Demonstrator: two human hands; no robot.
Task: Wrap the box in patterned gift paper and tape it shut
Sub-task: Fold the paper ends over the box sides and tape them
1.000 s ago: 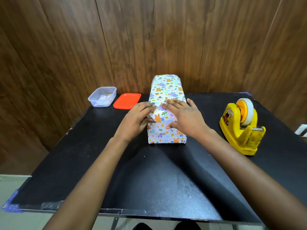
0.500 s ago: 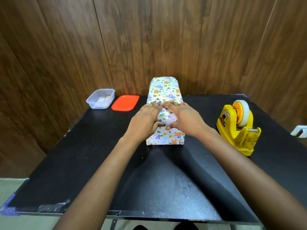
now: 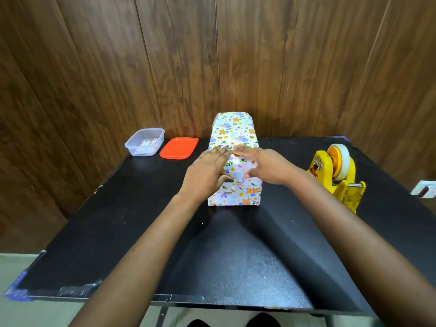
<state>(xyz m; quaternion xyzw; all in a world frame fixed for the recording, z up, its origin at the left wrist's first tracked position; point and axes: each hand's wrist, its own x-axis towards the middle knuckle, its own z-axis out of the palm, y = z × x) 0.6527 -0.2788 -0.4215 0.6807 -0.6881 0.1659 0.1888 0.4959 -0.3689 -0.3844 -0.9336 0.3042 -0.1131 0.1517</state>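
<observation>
The box (image 3: 233,131), covered in white gift paper with bears and small animals, lies lengthwise on the black table (image 3: 141,232), its near end facing me. My left hand (image 3: 207,171) lies flat on the top near edge, fingers straight, thumb against the near end face. My right hand (image 3: 264,166) lies flat beside it on the top, fingers straight and pointing left, thumb on the end face. The fingertips of both hands nearly meet. A yellow tape dispenser (image 3: 335,175) with a white roll stands to the right.
A clear plastic tub (image 3: 145,142) with small packets and its orange lid (image 3: 178,147) sit at the table's back left. A wooden panel wall (image 3: 212,55) rises right behind the table. A small white thing (image 3: 424,190) lies past the right edge.
Both hands have slid a little further along the box top and lie flatter on the paper, fingertips closer together. The view has shifted slightly.
</observation>
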